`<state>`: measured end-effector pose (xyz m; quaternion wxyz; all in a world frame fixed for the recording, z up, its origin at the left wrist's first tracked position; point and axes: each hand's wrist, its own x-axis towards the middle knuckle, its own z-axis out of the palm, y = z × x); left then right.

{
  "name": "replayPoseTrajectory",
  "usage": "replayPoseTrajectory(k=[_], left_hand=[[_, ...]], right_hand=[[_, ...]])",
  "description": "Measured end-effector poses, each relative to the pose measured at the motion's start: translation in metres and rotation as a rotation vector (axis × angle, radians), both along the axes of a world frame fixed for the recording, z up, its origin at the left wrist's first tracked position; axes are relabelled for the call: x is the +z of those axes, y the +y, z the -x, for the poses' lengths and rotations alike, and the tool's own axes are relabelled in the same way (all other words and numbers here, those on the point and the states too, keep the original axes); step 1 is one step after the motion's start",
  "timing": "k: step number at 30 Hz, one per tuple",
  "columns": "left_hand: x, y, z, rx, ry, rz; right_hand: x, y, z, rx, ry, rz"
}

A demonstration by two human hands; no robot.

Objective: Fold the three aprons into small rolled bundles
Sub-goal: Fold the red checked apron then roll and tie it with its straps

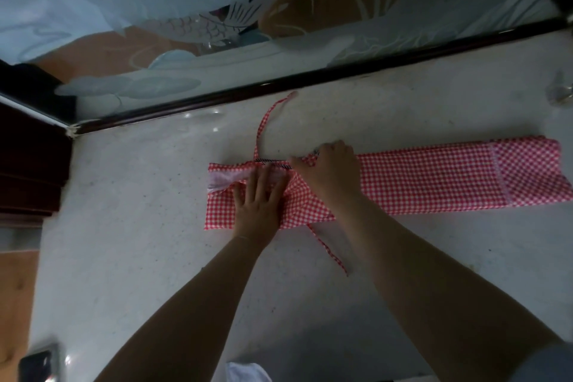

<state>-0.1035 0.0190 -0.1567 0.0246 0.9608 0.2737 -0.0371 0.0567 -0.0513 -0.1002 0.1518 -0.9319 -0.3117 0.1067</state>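
Item: red gingham apron, folded into a long strip across the pale countertop, running rightward from our fingers. Left hand: fingers spread flat on the strip's left end, apparently to pin the fold. Right hand: fingers curled, pinching the far edge beside the left fingertips, likely tucking it in. Tie strap trails beyond our fingers; another lies nearer us.

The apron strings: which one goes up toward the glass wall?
The far string, running from beside the right hand up toward the glass. The other string trails off the near edge, toward the person.
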Motion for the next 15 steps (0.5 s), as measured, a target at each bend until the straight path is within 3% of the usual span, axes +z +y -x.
replayPoseTrajectory(k=[4,7,10,13,15], left_hand=[[0.001,-0.002,0.0,-0.033,0.006,-0.049],[0.002,-0.002,-0.001,-0.021,0.005,-0.045],[0.002,0.0,-0.001,-0.012,0.006,-0.04],[0.002,0.002,0.0,-0.013,0.016,-0.04],[0.003,0.002,-0.001,-0.006,0.032,-0.033]], right_hand=[[0.0,0.015,-0.001,0.196,-0.009,0.192],[-0.004,0.014,-0.004,0.207,0.065,0.2],[-0.009,0.009,-0.012,0.119,0.161,0.032],[-0.013,0.002,-0.019,-0.138,0.452,-0.255],[-0.013,-0.001,-0.02,-0.239,0.56,-0.341]])
